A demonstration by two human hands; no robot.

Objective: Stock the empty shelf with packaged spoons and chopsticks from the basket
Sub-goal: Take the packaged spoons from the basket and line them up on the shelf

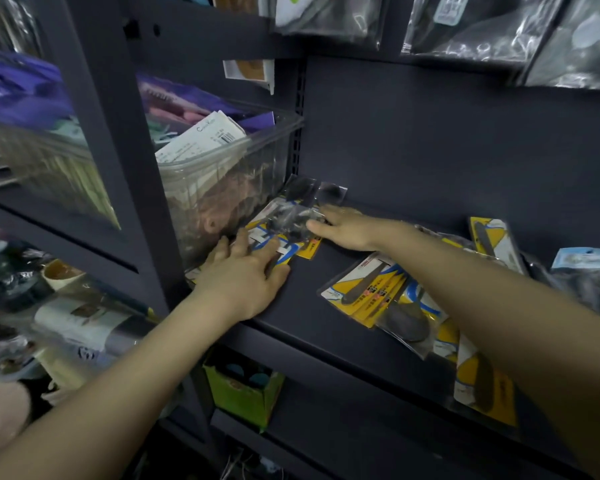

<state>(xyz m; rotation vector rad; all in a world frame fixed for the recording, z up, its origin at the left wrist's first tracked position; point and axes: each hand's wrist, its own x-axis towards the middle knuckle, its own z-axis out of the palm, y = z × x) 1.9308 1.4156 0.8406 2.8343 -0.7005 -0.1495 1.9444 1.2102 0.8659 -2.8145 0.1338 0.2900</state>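
A dark shelf (291,306) runs across the view from lower left to right, with a dark back panel (430,140) behind it. To the left of the shelf stands a clear plastic bin (222,174) filled with folded goods and white tags. Glossy bagged items (499,32) hang along the top. 2 bare forearms reach in from the bottom of the view. On the right half of the shelf lies a loose spread of yellow-carded spoon packs (392,303), overlapping one another, with more packs leaning at the far right (492,240). At the shelf's left end, against the bin, sits another small pile of packs (284,220) in clear wrap with yellow and blue cards. The left hand (243,275) lies palm down on the near end of this pile, fingers (236,242) spread and flat, pressing rather than gripping. The right hand (347,230) rests on the far side of the same pile, its fingers extended and lightly curved onto the clear wrap, thumb alongside; it touches the top pack without visibly closing around it. Below the shelf sits a green box (243,393). The basket is not in view.
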